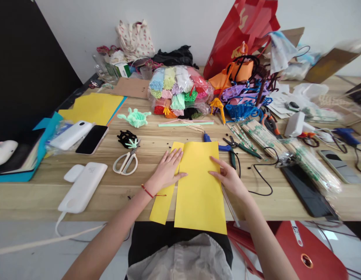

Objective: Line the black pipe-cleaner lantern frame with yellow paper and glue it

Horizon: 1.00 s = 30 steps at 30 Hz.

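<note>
A wide sheet of yellow paper (pixel 200 198) lies at the front of the table, its near end overhanging the edge. Along its left side runs a narrow yellow paper strip (pixel 163 208); a gap shows between them lower down, and I cannot tell whether they join at the top. My left hand (pixel 168 169) rests flat with fingers stretched over the strip, the thumb reaching onto the wide sheet. At the sheet's right edge, my right hand (pixel 227 175) touches the paper with thumb and forefinger apart. Part of a blue glue gun (pixel 207 137) shows behind the sheet.
White-handled scissors (pixel 125 163) lie left, near a green pipe-cleaner piece (pixel 135 118). Bagged pipe cleaners (pixel 178 91) sit at the back. Pliers (pixel 246 149), wrapped sticks (pixel 311 165) and a black cable (pixel 263 179) lie right. A power bank (pixel 82 188) and phone (pixel 92 140) are left.
</note>
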Motion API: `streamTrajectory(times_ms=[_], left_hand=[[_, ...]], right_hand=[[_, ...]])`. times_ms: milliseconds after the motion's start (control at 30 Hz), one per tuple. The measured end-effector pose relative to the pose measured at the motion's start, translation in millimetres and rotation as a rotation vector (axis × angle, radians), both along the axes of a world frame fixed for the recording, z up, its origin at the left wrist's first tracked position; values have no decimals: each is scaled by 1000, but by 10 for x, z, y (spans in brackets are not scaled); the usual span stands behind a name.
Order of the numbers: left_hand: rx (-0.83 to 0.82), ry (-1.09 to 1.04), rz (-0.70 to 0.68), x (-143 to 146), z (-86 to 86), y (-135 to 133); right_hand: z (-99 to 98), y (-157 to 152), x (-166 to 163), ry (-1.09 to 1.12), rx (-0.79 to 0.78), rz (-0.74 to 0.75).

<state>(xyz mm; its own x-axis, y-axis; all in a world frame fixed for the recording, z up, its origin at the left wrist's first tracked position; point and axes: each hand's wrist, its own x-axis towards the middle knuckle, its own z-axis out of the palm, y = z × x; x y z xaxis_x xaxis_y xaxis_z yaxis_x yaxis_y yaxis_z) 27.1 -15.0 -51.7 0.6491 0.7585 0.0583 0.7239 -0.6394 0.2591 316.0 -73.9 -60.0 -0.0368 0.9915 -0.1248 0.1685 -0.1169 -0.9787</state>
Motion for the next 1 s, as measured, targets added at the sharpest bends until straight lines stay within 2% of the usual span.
streamTrajectory(times_ms=[333,500,567,633,767,867,1000], left_hand=[[-48,-75,2,-1,-1,0],[-115,-197,12,-10,4,-15],[-151,-272,29,-23,9,-10],[-184,-371,86,-38,8,27],[-236,-631,319,-52,-13,220],[-364,-840,425,-44,0,386],[-686,-1030,379,-23,127,460]], right_hand=[[60,83,30,26,-26,18],[165,23,-23,74,-106,36],[191,0,-59,113,-125,-3],[197,-18,-100,144,-113,-65],[179,-75,-174,80,6,-127],[173,-140,-213,-26,112,-159],[143,-174,-254,-65,177,-198]])
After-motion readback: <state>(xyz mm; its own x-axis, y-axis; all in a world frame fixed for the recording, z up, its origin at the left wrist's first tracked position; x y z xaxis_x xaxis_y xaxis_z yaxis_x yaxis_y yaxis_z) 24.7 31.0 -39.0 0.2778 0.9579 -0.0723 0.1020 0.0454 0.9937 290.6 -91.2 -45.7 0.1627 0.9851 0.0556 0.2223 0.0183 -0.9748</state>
